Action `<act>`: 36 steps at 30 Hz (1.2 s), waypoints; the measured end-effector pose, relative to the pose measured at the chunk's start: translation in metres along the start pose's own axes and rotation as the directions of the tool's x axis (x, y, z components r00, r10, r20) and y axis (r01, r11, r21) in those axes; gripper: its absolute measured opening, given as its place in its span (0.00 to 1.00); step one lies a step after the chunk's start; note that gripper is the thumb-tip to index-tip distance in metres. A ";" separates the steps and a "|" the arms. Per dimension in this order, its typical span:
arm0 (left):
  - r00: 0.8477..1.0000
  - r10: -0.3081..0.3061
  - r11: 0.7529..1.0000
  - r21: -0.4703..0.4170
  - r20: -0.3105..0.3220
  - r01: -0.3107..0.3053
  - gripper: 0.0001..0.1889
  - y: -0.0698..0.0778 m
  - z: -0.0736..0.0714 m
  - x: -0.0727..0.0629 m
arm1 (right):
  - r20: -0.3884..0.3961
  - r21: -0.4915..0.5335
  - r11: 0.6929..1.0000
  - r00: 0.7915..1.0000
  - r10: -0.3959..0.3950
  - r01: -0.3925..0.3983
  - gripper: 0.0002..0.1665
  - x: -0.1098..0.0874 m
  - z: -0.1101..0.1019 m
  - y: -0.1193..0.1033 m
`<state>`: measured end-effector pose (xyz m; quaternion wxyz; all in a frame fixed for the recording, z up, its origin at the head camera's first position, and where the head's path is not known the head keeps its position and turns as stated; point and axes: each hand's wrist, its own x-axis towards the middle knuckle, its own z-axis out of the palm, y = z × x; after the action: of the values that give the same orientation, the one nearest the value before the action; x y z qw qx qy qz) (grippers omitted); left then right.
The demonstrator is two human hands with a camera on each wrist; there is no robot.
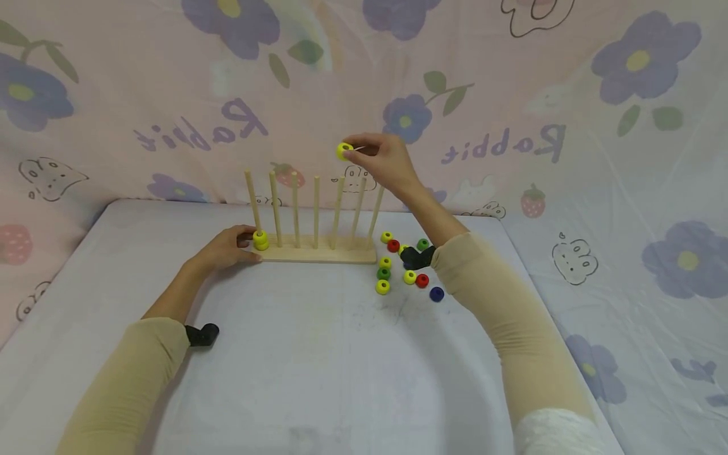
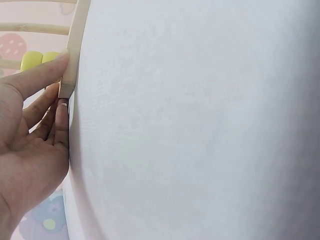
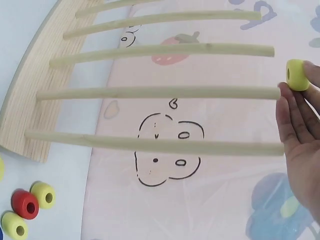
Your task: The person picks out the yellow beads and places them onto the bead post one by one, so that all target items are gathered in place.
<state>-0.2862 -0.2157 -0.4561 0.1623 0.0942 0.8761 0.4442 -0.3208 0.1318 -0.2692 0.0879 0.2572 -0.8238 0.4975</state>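
Observation:
My right hand (image 1: pixel 387 163) pinches a yellow bead (image 1: pixel 344 151) between thumb and fingers, above the tops of the pegs toward the rack's right half. In the right wrist view the same bead (image 3: pixel 297 75) shows its hole facing the pegs. The wooden rack (image 1: pixel 318 254) has a flat base and several upright pegs. Two yellow beads (image 1: pixel 260 241) are stacked at the bottom of its leftmost peg. At that end my left hand (image 1: pixel 226 248) grips the base, thumb on the front side, as the left wrist view of the hand (image 2: pixel 35 125) shows.
Loose beads lie right of the rack: yellow (image 1: pixel 383 287), red (image 1: pixel 422 280), green (image 1: pixel 423 244) and dark blue (image 1: pixel 436 294). A white cloth covers the table (image 1: pixel 296 354). Behind it hangs a printed curtain (image 1: pixel 352 76).

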 end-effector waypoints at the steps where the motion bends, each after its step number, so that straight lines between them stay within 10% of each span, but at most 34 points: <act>1: 1.000 0.000 1.000 0.001 0.000 0.000 0.44 0.000 0.000 0.000 | 0.004 -0.002 1.000 1.000 -0.008 0.008 0.17 0.001 0.002 -0.001; 36: 1.000 0.014 1.000 0.017 -0.001 -0.014 0.43 0.000 -0.001 -0.002 | 0.145 -0.028 0.992 0.982 -0.117 0.122 0.17 0.026 0.067 -0.034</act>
<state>-0.2845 -0.2171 -0.4552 0.1579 0.1012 0.8791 0.4381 -0.3176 0.0528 -0.2648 0.0632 0.3396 -0.8199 0.4565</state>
